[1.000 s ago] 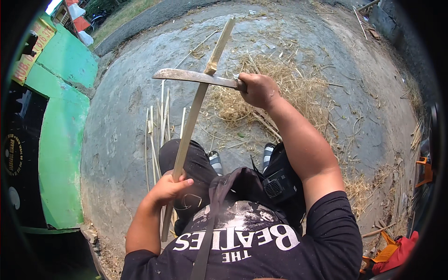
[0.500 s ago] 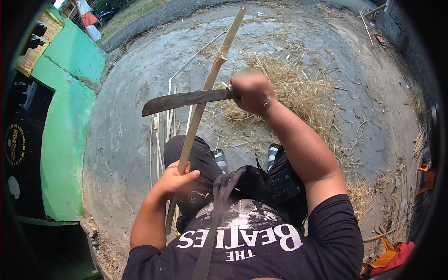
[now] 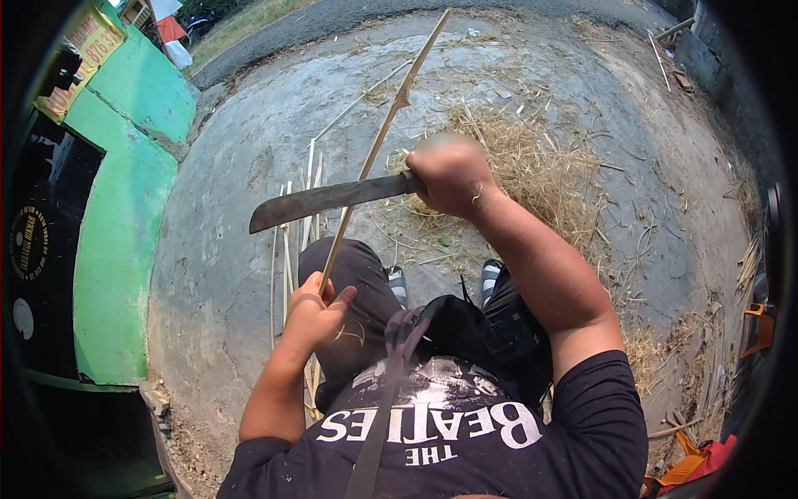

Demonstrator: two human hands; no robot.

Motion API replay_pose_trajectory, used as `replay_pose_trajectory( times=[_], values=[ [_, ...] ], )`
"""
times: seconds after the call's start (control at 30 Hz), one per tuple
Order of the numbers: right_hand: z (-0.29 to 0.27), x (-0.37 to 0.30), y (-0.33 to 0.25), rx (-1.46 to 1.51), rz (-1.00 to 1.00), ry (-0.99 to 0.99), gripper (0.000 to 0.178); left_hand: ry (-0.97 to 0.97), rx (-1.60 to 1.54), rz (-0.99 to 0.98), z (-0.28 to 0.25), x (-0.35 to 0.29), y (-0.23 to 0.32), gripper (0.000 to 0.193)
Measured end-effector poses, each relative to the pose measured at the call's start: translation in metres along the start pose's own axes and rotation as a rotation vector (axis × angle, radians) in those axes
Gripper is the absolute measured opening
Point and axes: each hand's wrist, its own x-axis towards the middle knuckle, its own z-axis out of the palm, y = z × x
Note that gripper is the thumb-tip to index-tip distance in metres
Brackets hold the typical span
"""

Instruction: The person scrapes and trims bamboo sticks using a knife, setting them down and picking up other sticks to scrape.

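Note:
My left hand (image 3: pixel 319 314) is closed around the lower part of a long bamboo strip (image 3: pixel 380 135), which slants up and away to the right. A node juts from the strip's far half. In my right fist (image 3: pixel 453 176) is the handle of a machete (image 3: pixel 324 205), its broad dark blade pointing left. The blade crosses over the strip above my left hand; whether its edge touches the strip I cannot tell. A thin curled shaving (image 3: pixel 349 334) shows beside my left wrist.
Several thin bamboo strips (image 3: pixel 288 249) lie on the concrete by my left knee. A heap of shavings (image 3: pixel 532 170) spreads ahead to the right. A green wall (image 3: pixel 125 274) stands at the left. Orange and red things (image 3: pixel 694 466) sit at the lower right.
The bamboo strip has turned in my left hand, its narrow edge now showing instead of its broad face. The machete has shifted slightly, its blade a little lower across the strip.

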Motion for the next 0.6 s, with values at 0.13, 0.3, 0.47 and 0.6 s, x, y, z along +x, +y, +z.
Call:
replay_pose_trajectory(
  times=[0.13,0.3,0.47,0.6],
  values=[
    [0.014,-0.007,0.027,0.223,0.494,-0.171,0.016,0.069,0.083,0.020,0.004,-0.004,-0.010,0.047],
    [0.016,-0.015,0.038,0.201,0.545,-0.281,0.016,0.057,0.057,0.067,0.011,-0.005,-0.029,0.048],
    [0.022,-0.011,0.028,0.210,0.424,-0.363,0.016,-0.209,-0.176,-0.039,0.004,0.003,-0.031,0.048],
    [0.029,-0.026,0.068,0.202,0.713,-0.399,0.018,-0.464,-0.394,-0.114,0.002,-0.001,-0.052,0.041]
  ],
)
